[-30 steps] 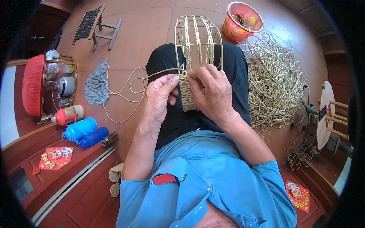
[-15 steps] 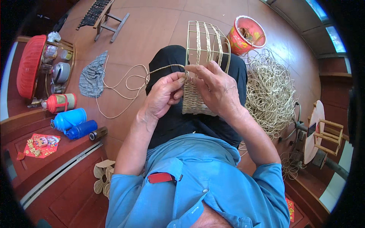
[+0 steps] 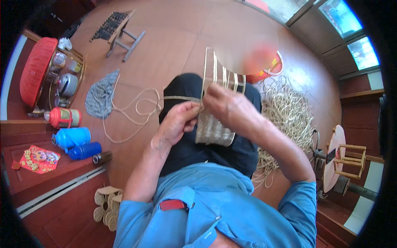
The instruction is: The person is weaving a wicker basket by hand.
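The half-woven basket point(image 3: 214, 131) rests between the dark-trousered knees point(image 3: 182, 93), bare frame at its far end. The left hand point(image 3: 178, 120) pinches its left edge, thumb against forefinger, beside a cord point(image 3: 175, 98) trailing left. The right hand point(image 3: 232, 106) curls over the basket, fingers bent and blurred; whether they grip anything I cannot tell.

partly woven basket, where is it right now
In the head view, the partly woven basket is near the centre, over the dark trousers, left hand at its left edge, right hand across its middle.
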Action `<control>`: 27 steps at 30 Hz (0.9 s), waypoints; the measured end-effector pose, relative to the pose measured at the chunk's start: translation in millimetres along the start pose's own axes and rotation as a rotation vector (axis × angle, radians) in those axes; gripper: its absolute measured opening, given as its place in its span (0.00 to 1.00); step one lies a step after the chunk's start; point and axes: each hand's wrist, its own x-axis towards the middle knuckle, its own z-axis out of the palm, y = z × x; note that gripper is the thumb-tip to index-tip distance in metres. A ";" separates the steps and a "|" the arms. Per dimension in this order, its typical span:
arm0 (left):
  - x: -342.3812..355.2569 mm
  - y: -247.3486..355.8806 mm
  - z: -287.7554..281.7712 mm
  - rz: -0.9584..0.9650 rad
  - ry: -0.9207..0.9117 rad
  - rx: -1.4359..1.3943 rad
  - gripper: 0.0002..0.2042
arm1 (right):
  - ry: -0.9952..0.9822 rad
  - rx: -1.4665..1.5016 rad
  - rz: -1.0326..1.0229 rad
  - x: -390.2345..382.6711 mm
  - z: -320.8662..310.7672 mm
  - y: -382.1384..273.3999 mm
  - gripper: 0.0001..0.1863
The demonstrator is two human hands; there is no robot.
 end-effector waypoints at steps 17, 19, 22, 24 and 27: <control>-4.0 -15.0 39.3 0.714 0.479 0.963 0.10 | 0.179 0.973 0.345 -10.5 37.3 -6.9 0.12; -7.0 -6.8 41.8 0.768 0.475 0.985 0.09 | 0.163 1.128 0.388 -18.2 26.8 -6.7 0.12; -24.3 12.2 23.2 0.666 0.093 0.464 0.06 | 0.249 0.986 0.424 -53.6 -6.2 0.7 0.12; -44.6 34.9 -0.4 0.616 0.026 0.122 0.08 | 0.384 0.689 0.554 -98.5 -9.6 32.9 0.12; -86.0 73.6 -94.1 0.537 0.299 -0.122 0.11 | 0.803 0.694 0.711 -187.2 -4.8 114.0 0.12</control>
